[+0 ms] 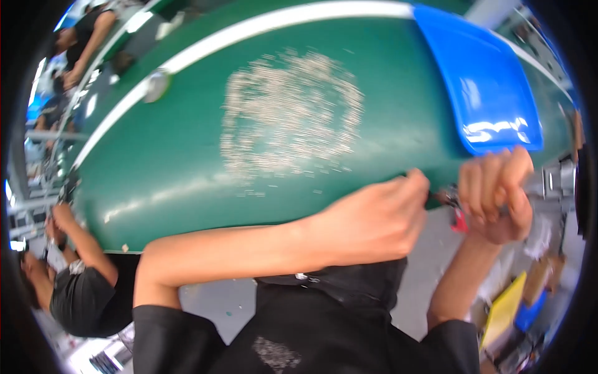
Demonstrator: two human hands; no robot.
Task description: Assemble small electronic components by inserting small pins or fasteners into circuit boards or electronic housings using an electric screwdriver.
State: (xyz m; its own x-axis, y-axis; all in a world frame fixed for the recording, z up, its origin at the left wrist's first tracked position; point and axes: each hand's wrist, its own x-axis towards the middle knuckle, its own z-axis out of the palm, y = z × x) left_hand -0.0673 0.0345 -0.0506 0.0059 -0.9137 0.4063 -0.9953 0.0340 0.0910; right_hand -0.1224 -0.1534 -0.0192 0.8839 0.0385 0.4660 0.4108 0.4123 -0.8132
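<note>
My left hand (386, 215) reaches across my body to the right, its fingers closed in a pinch near the table's front edge. Whatever sits in that pinch is hidden by the fingers. My right hand (498, 193) is closed too, fingers curled, just below the blue tray (492, 81). Between the hands shows a small dark, metallic thing (447, 197) with a red part (459, 220) beneath it, blurred by motion. It touches or lies close to the right fingers. Many thin, pale slivers (286, 112) lie spread on the green table (168, 212), beyond my left forearm.
A white strip (249, 28) runs along the far side of the table, with a small round object (157, 84) beside it. At left, another person in a dark shirt (87, 299) works at the table. Cardboard and a yellow panel (503, 310) stand at lower right.
</note>
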